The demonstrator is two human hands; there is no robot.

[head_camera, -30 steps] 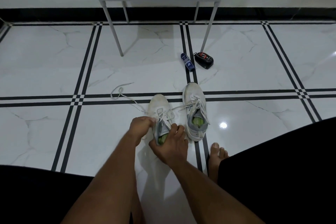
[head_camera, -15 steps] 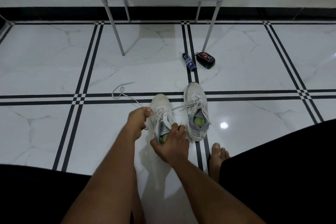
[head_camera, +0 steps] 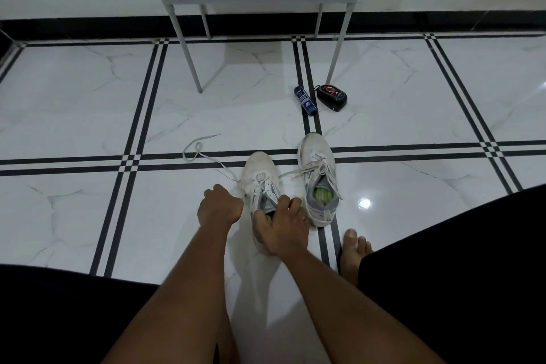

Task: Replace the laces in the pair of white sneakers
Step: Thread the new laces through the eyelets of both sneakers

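Nearest us, our right hand (head_camera: 280, 227) curls its fingers round the heel opening of the left sneaker (head_camera: 260, 183) on the tiled floor (head_camera: 88, 115), while our left hand (head_camera: 220, 205), fisted just beside it, seems to pinch its lace (head_camera: 204, 156); we cannot tell for sure. Just beyond stands the right sneaker (head_camera: 317, 174), laced, then a blue tube (head_camera: 305, 100) and a black case (head_camera: 332, 97).

Both my arms reach forward — my left hand (head_camera: 220, 206) fisted in a tight grip, my right hand (head_camera: 282, 229) curled, fingers bent down.
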